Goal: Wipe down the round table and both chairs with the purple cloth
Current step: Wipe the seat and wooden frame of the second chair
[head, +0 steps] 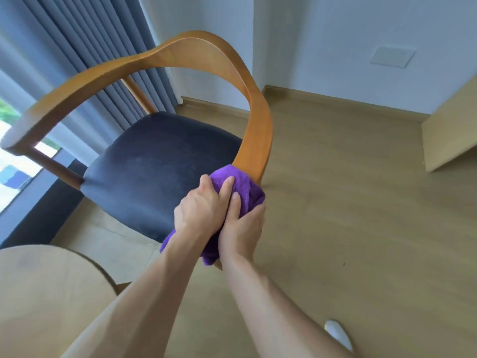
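A wooden chair with a curved armrest rail and a dark blue seat stands in the middle of the view. The purple cloth is wrapped around the near end of the chair's right armrest. My left hand grips the cloth from the left, fingers curled over it. My right hand grips the cloth from below and the right. Both hands touch each other. The round table shows its pale wooden top at the lower left.
Grey curtains and a bright window lie behind the chair on the left. A pale wooden cabinet stands at the right edge. Wood floor spreads to the right, and a white slipper is near the bottom.
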`<state>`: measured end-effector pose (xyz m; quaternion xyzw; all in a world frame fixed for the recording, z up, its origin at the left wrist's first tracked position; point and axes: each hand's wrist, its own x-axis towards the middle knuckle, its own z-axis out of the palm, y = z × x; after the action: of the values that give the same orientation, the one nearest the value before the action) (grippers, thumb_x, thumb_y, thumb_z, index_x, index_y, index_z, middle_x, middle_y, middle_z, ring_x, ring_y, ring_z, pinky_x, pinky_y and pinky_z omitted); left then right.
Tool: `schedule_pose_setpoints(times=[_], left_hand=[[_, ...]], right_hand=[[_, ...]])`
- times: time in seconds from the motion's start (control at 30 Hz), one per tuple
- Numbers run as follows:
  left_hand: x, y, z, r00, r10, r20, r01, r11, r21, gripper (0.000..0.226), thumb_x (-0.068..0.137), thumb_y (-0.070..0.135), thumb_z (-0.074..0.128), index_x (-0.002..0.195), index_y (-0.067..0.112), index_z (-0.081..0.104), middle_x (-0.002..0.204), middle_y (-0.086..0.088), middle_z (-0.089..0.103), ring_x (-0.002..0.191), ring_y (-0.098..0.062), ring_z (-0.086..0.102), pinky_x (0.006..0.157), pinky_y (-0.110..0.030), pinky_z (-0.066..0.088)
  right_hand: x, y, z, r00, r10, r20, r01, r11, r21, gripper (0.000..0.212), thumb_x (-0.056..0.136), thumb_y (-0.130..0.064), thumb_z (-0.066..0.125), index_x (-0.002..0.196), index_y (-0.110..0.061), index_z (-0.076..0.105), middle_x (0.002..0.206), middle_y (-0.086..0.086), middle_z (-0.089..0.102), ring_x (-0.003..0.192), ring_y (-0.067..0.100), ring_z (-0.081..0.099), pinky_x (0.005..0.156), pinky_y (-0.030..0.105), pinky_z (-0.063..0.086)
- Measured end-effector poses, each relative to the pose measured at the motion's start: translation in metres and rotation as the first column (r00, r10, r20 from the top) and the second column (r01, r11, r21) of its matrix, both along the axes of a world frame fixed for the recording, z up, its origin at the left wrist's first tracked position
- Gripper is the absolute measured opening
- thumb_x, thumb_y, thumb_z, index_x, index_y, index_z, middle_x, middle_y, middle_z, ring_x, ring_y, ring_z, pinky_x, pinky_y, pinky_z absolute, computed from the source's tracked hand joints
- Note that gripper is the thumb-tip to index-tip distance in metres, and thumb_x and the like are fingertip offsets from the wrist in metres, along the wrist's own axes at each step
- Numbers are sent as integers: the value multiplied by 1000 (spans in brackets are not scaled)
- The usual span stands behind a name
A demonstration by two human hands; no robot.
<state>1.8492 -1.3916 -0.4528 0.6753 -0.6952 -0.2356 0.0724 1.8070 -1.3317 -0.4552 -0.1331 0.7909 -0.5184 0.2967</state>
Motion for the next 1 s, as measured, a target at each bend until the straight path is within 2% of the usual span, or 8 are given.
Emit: schedule_pose_setpoints(times=[0.17,0.27,0.4,0.53,0.63,0.8,1.0], left_hand=[[31,20,4,999,-39,-33,40,999,24,49,95,65,32,95,17,43,82,-3,56,78,-30,50,73,-39,37],[32,21,5,998,-51,-43,51,999,13,46,97,62,31,93,18,41,78,1,53,77,-27,50,72,-38,36],[14,8,5,998,-56,-9,56,998,31,46,96,64,30,88,19,39,76,2,52,77,-28,50,72,-39,37],[-26,-22,5,999,-42,-27,43,998,55,48,96,64,32,93,17,41,83,-2,56,80,-30,52,74,-40,39],[-60,-48,5,998,11,-57,-7,998,68,47,97,63,34,97,16,43,86,-5,55,82,-30,51,76,-40,40],[-122,-103,3,982,136,-129,-127,989,77,46,97,61,37,96,16,42,87,-5,54,82,-29,50,77,-40,43],[-185,-188,5,935,305,-180,-287,950,123,45,99,58,36,100,14,40,103,-14,63,97,-34,58,76,-38,38]], right_hand=[[34,19,4,1000,-17,25,16,999,27,42,100,-33,52,125,0,49,120,12,59,113,28,55,93,28,41],[32,20,4,1000,2,16,-3,999,49,38,100,-32,52,120,0,50,117,12,59,112,29,54,92,28,39],[13,12,2,999,42,35,-43,999,16,32,100,-35,52,114,-7,51,110,5,57,108,26,55,87,25,39],[-31,-18,-1,996,83,20,-84,995,48,33,100,-37,50,113,-6,51,114,9,60,109,28,56,83,25,37],[-73,-45,-2,987,163,0,-162,985,63,36,100,-40,50,113,-7,51,115,9,61,108,28,58,79,24,36],[-143,-108,-2,946,311,-91,-303,949,86,40,100,-39,49,118,-4,52,120,13,61,113,31,56,94,36,44],[-220,-209,2,785,596,-172,-556,799,231,44,104,-39,42,122,0,50,125,19,58,116,36,54,96,40,42]])
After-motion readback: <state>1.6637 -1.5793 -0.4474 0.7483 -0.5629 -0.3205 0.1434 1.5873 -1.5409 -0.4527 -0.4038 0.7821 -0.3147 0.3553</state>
